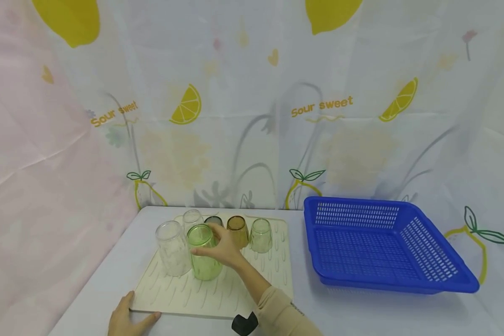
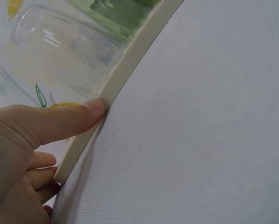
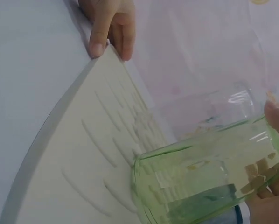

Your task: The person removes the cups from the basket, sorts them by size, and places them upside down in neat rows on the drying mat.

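My right hand (image 1: 223,248) holds a tall green glass (image 1: 206,269) near its top end, thumb on one side and fingers on the other. The glass's lower end is at the ribbed cream drying mat (image 1: 218,298). At the mat's front left corner my left hand (image 1: 126,319) grips the edge, thumb (image 2: 86,114) along the front side and fingers round the left side. A tall clear glass (image 1: 173,256) stands just left of the green one. Behind are another clear glass (image 1: 192,218), a dark grey glass (image 1: 213,220) partly hidden by my hand, an amber glass (image 1: 238,231) and a small pale green glass (image 1: 261,235).
A blue plastic basket (image 1: 392,287) with slotted walls stands right of the mat on the white-covered table (image 1: 302,308). A lemon-print curtain (image 1: 243,140) hangs behind the table and on the left. A small black object (image 1: 244,324) shows beside my right sleeve.
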Tool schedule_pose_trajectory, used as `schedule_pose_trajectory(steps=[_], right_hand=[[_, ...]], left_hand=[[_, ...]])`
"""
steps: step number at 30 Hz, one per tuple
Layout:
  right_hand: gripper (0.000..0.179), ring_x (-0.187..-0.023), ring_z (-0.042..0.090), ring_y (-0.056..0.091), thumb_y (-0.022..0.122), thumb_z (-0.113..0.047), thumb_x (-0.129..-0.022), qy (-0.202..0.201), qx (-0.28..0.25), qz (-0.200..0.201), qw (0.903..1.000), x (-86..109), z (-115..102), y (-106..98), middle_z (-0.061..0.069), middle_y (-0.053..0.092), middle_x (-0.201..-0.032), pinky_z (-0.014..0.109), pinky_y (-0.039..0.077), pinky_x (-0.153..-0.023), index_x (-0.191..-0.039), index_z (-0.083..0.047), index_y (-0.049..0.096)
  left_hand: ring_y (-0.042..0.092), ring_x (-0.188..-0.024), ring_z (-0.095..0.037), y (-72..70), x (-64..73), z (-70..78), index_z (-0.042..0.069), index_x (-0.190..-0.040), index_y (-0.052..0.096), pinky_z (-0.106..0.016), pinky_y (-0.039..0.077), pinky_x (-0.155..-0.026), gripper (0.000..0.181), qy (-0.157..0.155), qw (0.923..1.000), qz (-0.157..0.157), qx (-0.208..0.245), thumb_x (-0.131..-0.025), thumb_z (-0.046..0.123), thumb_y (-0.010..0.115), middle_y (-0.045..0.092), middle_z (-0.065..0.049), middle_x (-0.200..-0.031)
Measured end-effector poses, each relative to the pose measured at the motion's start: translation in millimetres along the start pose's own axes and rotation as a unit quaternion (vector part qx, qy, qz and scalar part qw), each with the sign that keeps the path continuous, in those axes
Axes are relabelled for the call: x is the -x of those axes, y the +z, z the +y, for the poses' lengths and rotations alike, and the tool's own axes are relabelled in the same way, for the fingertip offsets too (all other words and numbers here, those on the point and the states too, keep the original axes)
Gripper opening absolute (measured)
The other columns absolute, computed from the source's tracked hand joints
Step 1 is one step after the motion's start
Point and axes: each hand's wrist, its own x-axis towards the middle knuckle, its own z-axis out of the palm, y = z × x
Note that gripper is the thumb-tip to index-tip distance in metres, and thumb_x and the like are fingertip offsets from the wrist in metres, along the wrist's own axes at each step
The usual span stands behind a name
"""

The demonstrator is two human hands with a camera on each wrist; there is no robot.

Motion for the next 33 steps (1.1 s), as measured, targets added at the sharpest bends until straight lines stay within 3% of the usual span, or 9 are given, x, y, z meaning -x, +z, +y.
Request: schedule_pose_trajectory(steps=[10, 17, 25, 27, 30, 33], right_hand=[[0.072, -0.124, 0.02, 0.049, 0.078, -0.021, -0.078, -0.011, 0.001, -0.017, 0.9998, -0.4, 2, -3, 0.006, 0.054, -0.131, 0.03, 0.042, -0.102, -0.138, -0.001, 0.043], [0.069, -0.115, 0.015, 0.055, 0.079, -0.025, -0.076, 0.008, 0.035, -0.04, 0.9985, 4.9, 5, -6, -0.001, 0.061, -0.12, 0.028, 0.046, -0.095, -0.135, -0.011, 0.047], [0.086, -0.126, 0.029, 0.046, 0.079, -0.029, -0.076, 0.027, 0.099, -0.058, 0.993, 18.4, 4, -13, 0.013, 0.045, -0.142, 0.041, 0.043, -0.102, -0.144, -0.004, 0.034], [0.089, -0.126, 0.032, 0.046, 0.079, -0.032, -0.076, 0.033, 0.123, -0.059, 0.9901, 22.0, 3, -16, 0.015, 0.043, -0.143, 0.043, 0.044, -0.1, -0.145, -0.001, 0.031], [0.093, -0.128, 0.034, 0.044, 0.078, -0.034, -0.077, 0.041, 0.148, -0.061, 0.9863, 28.5, 3, -20, 0.018, 0.039, -0.145, 0.046, 0.043, -0.102, -0.145, 0.003, 0.027], [0.094, -0.131, 0.035, 0.04, 0.078, -0.035, -0.077, 0.043, 0.165, -0.055, 0.9838, 37.0, 1, -25, 0.019, 0.036, -0.147, 0.047, 0.039, -0.106, -0.145, 0.005, 0.026]], left_hand=[[0.024, -0.121, -0.063, -2.3, -0.4, -1.0, -0.024, -0.133, 0.016, -0.07, 0.023, -0.101, 0.105, 0.003, 1.0, 0.001, -0.008, -0.074, 0.039, 0.076, 0.022, -0.048, -0.133], [0.019, -0.123, -0.063, -2.5, -1.8, -4.7, -0.023, -0.134, 0.015, -0.07, 0.02, -0.103, 0.107, -0.015, 0.9998, -0.015, -0.001, -0.075, 0.043, 0.075, 0.017, -0.047, -0.135], [0.018, -0.124, -0.064, -7.6, 1.8, 3.2, -0.023, -0.135, 0.017, -0.07, 0.02, -0.103, 0.102, -0.022, 0.9995, -0.003, 0.021, -0.08, 0.044, 0.07, 0.014, -0.049, -0.136], [0.018, -0.124, -0.063, -8.7, 4.0, 7.8, -0.022, -0.136, 0.018, -0.07, 0.019, -0.103, 0.1, -0.022, 0.9992, 0.012, 0.03, -0.081, 0.043, 0.07, 0.015, -0.049, -0.136], [0.021, -0.124, -0.063, -9.3, 11.7, 19.8, -0.02, -0.135, 0.024, -0.072, 0.02, -0.101, 0.093, -0.012, 0.9963, 0.067, 0.052, -0.08, 0.039, 0.072, 0.021, -0.047, -0.137], [0.035, -0.12, -0.059, -7.7, 22.2, 36.0, -0.017, -0.127, 0.041, -0.071, 0.032, -0.096, 0.075, 0.033, 0.9822, 0.17, 0.073, -0.078, 0.027, 0.076, 0.038, -0.043, -0.13]])
